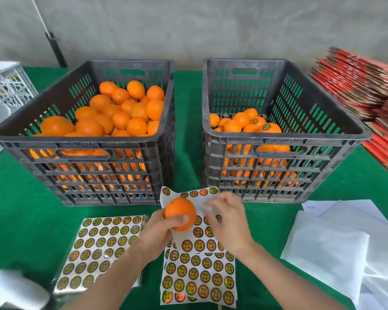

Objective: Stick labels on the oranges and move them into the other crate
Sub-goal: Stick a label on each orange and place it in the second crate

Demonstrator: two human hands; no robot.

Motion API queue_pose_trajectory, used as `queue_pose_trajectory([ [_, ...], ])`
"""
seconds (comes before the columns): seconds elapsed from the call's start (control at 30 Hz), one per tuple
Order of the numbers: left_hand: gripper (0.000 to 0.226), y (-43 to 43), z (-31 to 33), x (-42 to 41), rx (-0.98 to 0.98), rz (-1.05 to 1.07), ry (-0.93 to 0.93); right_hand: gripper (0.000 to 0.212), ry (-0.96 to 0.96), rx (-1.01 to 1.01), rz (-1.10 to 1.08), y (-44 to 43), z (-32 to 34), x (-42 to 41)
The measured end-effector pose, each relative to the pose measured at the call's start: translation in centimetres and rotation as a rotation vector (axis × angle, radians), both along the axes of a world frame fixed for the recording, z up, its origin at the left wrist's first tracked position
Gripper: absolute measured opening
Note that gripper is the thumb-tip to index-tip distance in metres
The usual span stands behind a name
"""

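Your left hand (159,233) grips one orange (180,212) from below and behind, thumb laid across its near face. It holds the fruit above the label sheet (189,242), in front of the gap between the two crates. Your right hand (229,224) hangs over that sheet with its fingers bent towards the bare upper part. It is blurred, so I cannot tell whether it pinches a label or holds nothing.

The orange looks firm and round, with a fair weight for one hand and a slightly waxy skin. It would likely roll if you set it on the surface (27,220), so cradle it in the palm. Offer a smooth cheek to the label, away from the green stem button at its upper left, where a sticker would probably sit badly.

The labels should be thin, limp and tacky, so lift one by its edge only. The backing sheet curls at its far end and seems light enough to rise with the label.

The left crate (83,143) is heaped with plain fruit. In the right crate (282,139) the labelled ones lie lower, so lower yours in rather than drop it, since oranges bruise
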State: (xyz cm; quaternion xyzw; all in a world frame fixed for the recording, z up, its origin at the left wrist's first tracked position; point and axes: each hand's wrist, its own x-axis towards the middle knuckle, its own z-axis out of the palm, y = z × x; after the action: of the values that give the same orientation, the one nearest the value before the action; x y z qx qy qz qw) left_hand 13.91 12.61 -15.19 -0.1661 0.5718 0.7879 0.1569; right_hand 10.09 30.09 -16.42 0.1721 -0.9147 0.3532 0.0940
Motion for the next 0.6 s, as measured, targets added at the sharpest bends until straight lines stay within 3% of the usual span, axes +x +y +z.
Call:
queue_pose_trajectory([
  [0.3, 0.107, 0.2, -1.2, 0.7, 0.196, 0.027, 0.019, 0.016, -0.111, 0.022, 0.017, -1.0, -1.0, 1.8],
  [0.4, 0.102, 0.0, -1.3, 0.8, 0.199, -0.010, 0.033, 0.021, -0.177, -0.008, 0.008, -0.9, -1.0, 1.9],
  [0.53, 0.096, -0.5, -1.2, 0.8, 0.179, -0.073, 0.041, 0.005, -0.247, -0.110, 0.023, -0.9, -0.8, 2.2],
  [0.6, 0.094, -0.6, -1.1, 0.8, 0.175, -0.094, 0.044, 0.011, -0.263, -0.151, 0.020, -0.9, -0.9, 2.4],
])
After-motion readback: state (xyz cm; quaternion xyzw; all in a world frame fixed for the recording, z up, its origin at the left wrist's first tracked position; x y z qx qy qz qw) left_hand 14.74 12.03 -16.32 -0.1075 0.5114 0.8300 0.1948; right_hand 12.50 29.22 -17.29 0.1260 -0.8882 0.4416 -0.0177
